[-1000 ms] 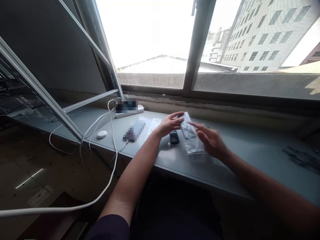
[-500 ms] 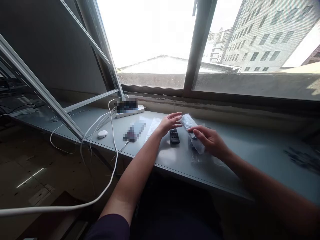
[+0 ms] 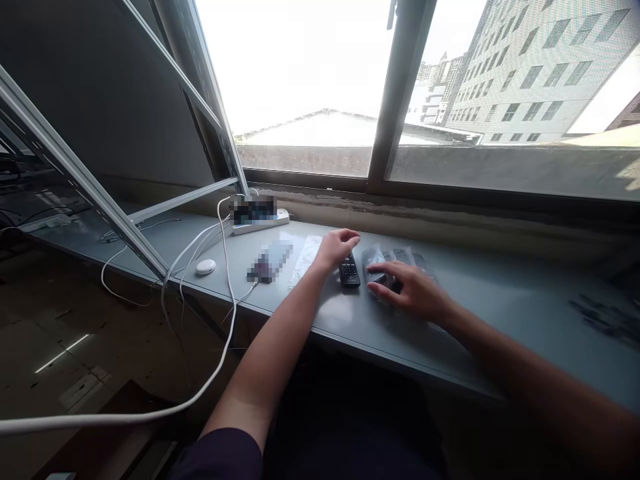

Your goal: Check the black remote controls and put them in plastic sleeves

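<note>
A black remote control (image 3: 349, 272) lies on the grey table, its keypad facing up. My left hand (image 3: 336, 249) is over its far end, fingers bent and pressed together; whatever they hold, if anything, is hidden. Just to the right, my right hand (image 3: 413, 288) rests with thumb and fingers apart on a row of clear plastic bags (image 3: 374, 257) with dark contents. The hand covers part of these bags. A white translucent sleeve (image 3: 304, 260) lies flat to the left of the remote, partly behind my left forearm.
A phone-like blurred item (image 3: 270, 261) lies on the table with a cable plugged in. Behind it is a white power strip (image 3: 260, 224). A round white device (image 3: 205, 267), loose white cables (image 3: 229, 293) and a metal frame (image 3: 115, 220) are on the left. Dark items (image 3: 603, 317) lie far right.
My right hand has lowered the plastic bag it held onto the others and loosened its fingers. My left hand's fingers have closed and come down over the remote's far end.
</note>
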`<state>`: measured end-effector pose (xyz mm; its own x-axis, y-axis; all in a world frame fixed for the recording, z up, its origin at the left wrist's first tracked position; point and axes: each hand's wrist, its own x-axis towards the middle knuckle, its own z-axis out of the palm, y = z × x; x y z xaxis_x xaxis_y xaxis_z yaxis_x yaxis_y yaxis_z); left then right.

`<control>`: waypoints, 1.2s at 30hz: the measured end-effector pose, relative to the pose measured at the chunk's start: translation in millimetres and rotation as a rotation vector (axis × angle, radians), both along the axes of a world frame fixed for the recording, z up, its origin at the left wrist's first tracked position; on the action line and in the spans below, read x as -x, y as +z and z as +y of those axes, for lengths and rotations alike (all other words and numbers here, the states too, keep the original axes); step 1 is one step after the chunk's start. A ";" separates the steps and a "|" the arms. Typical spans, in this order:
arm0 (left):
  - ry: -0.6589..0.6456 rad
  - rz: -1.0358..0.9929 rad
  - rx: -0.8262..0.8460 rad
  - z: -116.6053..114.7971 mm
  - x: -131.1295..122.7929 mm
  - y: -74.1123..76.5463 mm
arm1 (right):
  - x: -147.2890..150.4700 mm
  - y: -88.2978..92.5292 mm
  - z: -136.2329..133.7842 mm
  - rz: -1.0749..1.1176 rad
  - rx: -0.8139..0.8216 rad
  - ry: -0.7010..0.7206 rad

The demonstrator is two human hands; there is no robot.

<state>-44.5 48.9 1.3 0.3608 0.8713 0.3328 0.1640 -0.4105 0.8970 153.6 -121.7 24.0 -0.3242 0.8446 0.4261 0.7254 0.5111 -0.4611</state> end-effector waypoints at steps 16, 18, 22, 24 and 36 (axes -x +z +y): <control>0.103 0.416 -0.218 -2.3 -0.2 -6.8 | -5.4 -6.0 6.0 -0.130 -0.052 0.032; 0.117 0.422 -0.213 -3.1 0.2 -6.0 | -6.5 -7.5 6.7 -0.124 -0.075 0.009; 0.110 0.434 -0.207 -2.6 0.5 -6.2 | -10.4 -13.1 9.1 -0.132 -0.095 0.044; 0.120 0.446 -0.210 -1.0 0.4 -7.0 | -12.0 -16.8 10.7 -0.143 -0.077 0.092; 0.432 0.816 -0.004 -6.3 0.8 -4.2 | -9.7 -14.3 12.3 -0.136 -0.021 0.100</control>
<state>-45.3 42.6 -2.9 0.1286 0.9842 0.1216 0.8847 -0.1692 0.4344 163.4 -109.4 9.8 -0.4623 0.7966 0.3895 0.7250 0.5924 -0.3512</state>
